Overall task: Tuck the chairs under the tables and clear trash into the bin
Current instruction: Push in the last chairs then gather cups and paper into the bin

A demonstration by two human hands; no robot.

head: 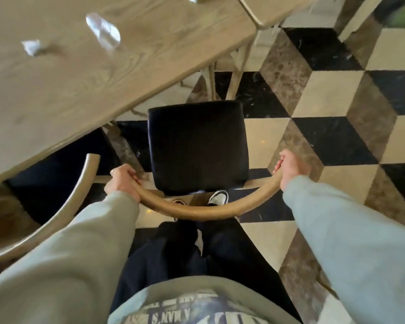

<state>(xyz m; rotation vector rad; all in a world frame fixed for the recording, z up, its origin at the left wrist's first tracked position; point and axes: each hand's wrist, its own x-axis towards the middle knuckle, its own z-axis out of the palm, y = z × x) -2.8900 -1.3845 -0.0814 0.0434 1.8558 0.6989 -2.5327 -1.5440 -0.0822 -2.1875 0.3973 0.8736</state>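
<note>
A wooden chair with a black seat cushion point(197, 146) stands in front of me, its curved backrest point(197, 209) close to my body. My left hand point(122, 181) grips the left end of the backrest. My right hand point(290, 167) grips the right end. The seat's front edge sits just at the edge of the pale wooden table point(80, 78). On the table lie a clear crumpled plastic wrapper point(103, 29) and a small crumpled white scrap point(32, 46).
A second chair's curved backrest point(56, 213) sits to my left, partly under the table. Another chair point(250, 10) stands at the table's far right end. The floor is checkered tile point(325, 94). My shoes show below the backrest.
</note>
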